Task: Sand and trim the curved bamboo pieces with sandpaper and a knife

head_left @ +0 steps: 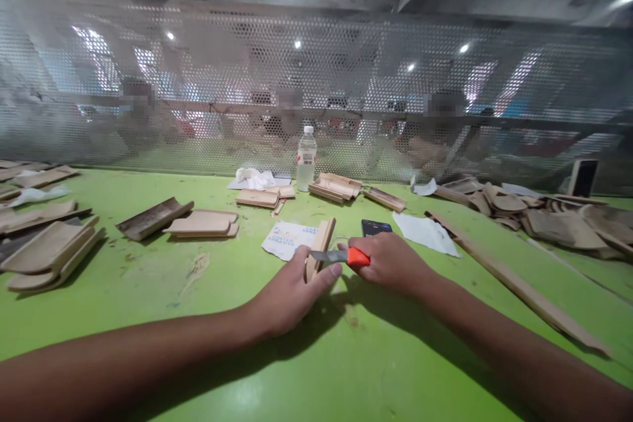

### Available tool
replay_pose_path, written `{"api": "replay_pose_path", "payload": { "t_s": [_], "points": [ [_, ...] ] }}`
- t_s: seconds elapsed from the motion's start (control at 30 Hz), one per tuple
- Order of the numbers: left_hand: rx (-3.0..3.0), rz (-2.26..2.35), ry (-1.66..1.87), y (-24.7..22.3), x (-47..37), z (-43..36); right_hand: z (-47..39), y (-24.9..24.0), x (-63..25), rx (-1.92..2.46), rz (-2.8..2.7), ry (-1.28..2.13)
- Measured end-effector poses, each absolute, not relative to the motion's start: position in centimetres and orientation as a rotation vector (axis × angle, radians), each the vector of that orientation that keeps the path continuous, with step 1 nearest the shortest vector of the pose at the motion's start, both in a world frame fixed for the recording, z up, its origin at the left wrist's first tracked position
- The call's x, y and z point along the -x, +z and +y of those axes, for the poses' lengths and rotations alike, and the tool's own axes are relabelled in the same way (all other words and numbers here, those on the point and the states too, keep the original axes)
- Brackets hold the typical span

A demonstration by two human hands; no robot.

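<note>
My left hand is closed around a narrow bamboo piece that stands tilted above the table, its thumb along the near end. In my right hand is a knife with an orange handle, its grey blade pointing left. The blade lies across the bamboo piece close to my left fingers; whether its edge bites into the piece I cannot tell. Behind my left hand lies a sheet of sandpaper with its printed backing up. A dark phone rests just beyond my right hand.
On the green table, a water bottle stands against a perforated metal screen. Curved bamboo pieces lie left; a bamboo pile and a long strip lie right. White paper lies near the phone. People show dimly behind the screen.
</note>
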State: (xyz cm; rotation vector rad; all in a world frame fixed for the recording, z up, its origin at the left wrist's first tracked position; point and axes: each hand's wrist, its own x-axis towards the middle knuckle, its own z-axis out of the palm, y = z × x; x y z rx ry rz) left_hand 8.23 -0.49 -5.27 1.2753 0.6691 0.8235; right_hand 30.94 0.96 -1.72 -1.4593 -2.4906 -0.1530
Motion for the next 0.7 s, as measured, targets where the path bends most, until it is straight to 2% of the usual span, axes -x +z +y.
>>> {"api": "replay_pose_path", "payload": {
  "t_s": [0.17, 0.5, 0.7],
  "points": [
    [-1.383, 0.751, 0.688, -4.82, -8.02, -0.26, 1.3, -2.18, -31.17, 1.478, -2.395, -0.156],
    [-1.225, 0.718, 0.798, -5.31, -8.56, 0.39, 1.38, -1.44, -31.69, 1.448, -2.08, -0.021],
    [-1.13, 0.691, 0.788, -5.05, -8.58, 0.32, 1.25, -1.23, -31.33, 1.474, -2.11, 0.114]
  ]
}}
